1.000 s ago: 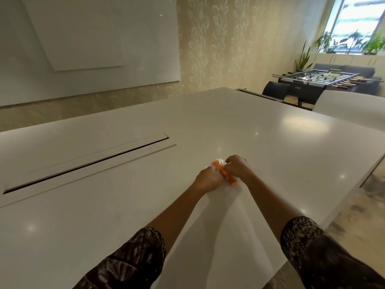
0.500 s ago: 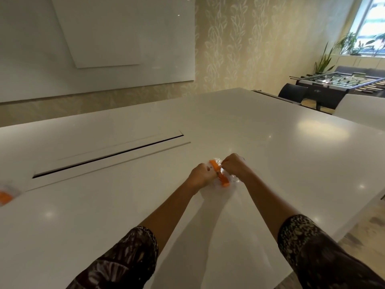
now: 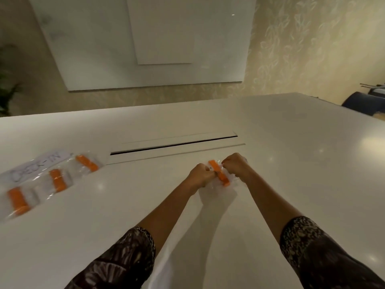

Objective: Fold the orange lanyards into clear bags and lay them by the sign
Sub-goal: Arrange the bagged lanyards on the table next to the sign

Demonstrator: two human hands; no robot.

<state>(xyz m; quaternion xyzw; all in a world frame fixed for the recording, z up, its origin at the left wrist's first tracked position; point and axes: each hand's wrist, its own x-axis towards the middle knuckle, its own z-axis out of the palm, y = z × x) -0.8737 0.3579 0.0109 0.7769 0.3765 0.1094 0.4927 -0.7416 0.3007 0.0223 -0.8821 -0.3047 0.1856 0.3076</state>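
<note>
A folded orange lanyard [image 3: 219, 173] lies inside a clear bag [image 3: 233, 181] on the white table [image 3: 291, 163]. My left hand [image 3: 199, 176] pinches the bag's left side and my right hand [image 3: 236, 166] pinches its top right edge, both with fingers closed on the plastic. At the far left lies a white paper sign [image 3: 35, 166] with handwritten letters. Beside it rest three clear bags, each with a folded orange lanyard: one nearest the slot [image 3: 87, 165], one in the middle [image 3: 57, 180] and one closest to me [image 3: 18, 202].
A long dark cable slot [image 3: 173, 145] runs across the table just beyond my hands. A whiteboard [image 3: 145, 42] hangs on the far wall. A dark chair [image 3: 362, 105] stands past the table's right corner, and a plant [image 3: 6, 88] at the left.
The view has swung left, bringing the sign and the three bagged lanyards into sight. My hands stay on the bag, which now sits closer to the slot.
</note>
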